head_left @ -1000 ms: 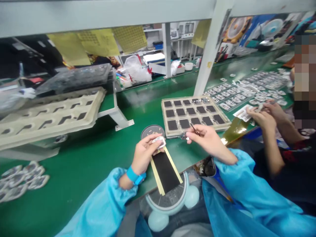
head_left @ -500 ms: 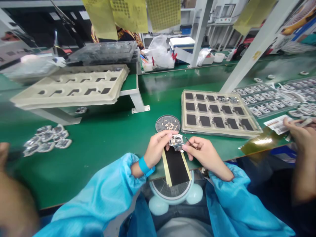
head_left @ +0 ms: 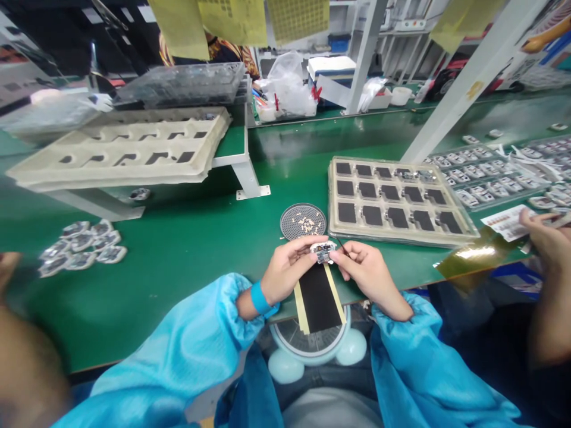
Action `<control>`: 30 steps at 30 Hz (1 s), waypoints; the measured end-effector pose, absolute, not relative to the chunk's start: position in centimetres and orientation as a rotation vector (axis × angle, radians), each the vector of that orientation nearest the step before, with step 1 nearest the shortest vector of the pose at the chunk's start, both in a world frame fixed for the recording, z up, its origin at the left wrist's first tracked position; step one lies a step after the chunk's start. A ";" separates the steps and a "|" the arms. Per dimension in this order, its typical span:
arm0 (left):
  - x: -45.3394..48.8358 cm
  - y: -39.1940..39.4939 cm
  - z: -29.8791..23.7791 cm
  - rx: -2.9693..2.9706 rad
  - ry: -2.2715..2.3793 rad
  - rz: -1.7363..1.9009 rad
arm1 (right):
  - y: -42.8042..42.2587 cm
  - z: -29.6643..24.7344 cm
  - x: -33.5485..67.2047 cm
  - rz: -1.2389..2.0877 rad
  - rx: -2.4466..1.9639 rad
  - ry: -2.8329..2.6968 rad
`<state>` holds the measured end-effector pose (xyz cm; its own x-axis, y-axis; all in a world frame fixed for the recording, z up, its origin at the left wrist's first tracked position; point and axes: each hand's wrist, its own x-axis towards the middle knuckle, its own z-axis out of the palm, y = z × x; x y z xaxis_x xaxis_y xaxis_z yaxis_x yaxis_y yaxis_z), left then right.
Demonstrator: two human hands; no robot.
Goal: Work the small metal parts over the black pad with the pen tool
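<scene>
Between my hands is a small white-framed electronic assembly [head_left: 323,252] with circuit parts showing on its face. My left hand [head_left: 283,270] grips its left side between thumb and fingers. At its right edge are the thumb and fingertips of my right hand [head_left: 370,273], which also holds a thin dark tool [head_left: 341,245] pointing up and left; its exact kind cannot be made out. Beneath lies a black strip with yellow tape edges [head_left: 319,300] at the table edge. Just beyond, a round grey perforated dish [head_left: 289,221] carries small pale pieces.
A tray with dark pads [head_left: 366,215] lies right of the dish. Similar assemblies [head_left: 82,241] are grouped at left, near a raised stand with a cream tray [head_left: 134,172]. A slanted white post [head_left: 450,95] rises at right. Another person's hand [head_left: 546,238] holds a sheet there.
The assembly has been tilted and moved slightly right, its face now showing differently. My right fingertips have closed in on its right edge. The view has shifted slightly.
</scene>
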<state>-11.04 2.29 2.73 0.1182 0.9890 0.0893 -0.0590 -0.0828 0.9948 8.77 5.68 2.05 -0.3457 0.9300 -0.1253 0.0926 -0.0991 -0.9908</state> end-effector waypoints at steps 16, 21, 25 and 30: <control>-10.8 2.3 2.2 1.743 1.288 1.198 | 5.5 1.7 8.4 1.454 -1.166 -1.409; -10.7 2.3 2.0 1.588 1.300 1.172 | 5.6 1.2 8.3 1.391 -1.114 -1.398; -10.4 2.3 1.8 1.260 1.125 1.134 | 5.6 0.6 8.3 1.344 -1.043 -1.389; -10.0 2.4 2.0 1.006 0.922 1.144 | 5.4 0.7 8.3 1.378 -1.012 -1.367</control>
